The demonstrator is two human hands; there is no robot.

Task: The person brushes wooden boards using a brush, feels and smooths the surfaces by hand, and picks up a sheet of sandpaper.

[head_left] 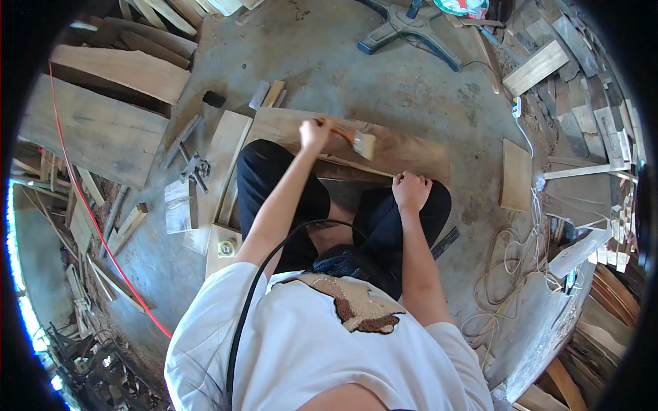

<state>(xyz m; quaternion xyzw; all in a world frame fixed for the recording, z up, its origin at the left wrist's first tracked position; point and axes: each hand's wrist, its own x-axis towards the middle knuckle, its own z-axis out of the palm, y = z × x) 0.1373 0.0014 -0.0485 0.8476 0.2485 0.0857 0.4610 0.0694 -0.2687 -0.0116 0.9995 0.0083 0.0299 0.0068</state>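
A brush (pixel 364 144) with an orange handle and pale bristles is in my left hand (pixel 316 134), whose fingers are closed round the handle. Its bristles are over the brown wooden board (pixel 404 151), which lies crosswise in front of my knees. At the board's near edge, by my right knee, my right hand (pixel 412 191) is closed with its fingers curled over the edge. A thin light edge of wood runs between the two hands. The undersides of my right fingers are hidden.
Beside my left leg are a long plank (pixel 229 147), a tape measure (pixel 226 248) and a metal clamp (pixel 197 166). A red hose (pixel 94 219) crosses the left side. Wood is piled at both sides. Cords (pixel 504 274) lie at right; a metal stand base (pixel 409 26) is ahead.
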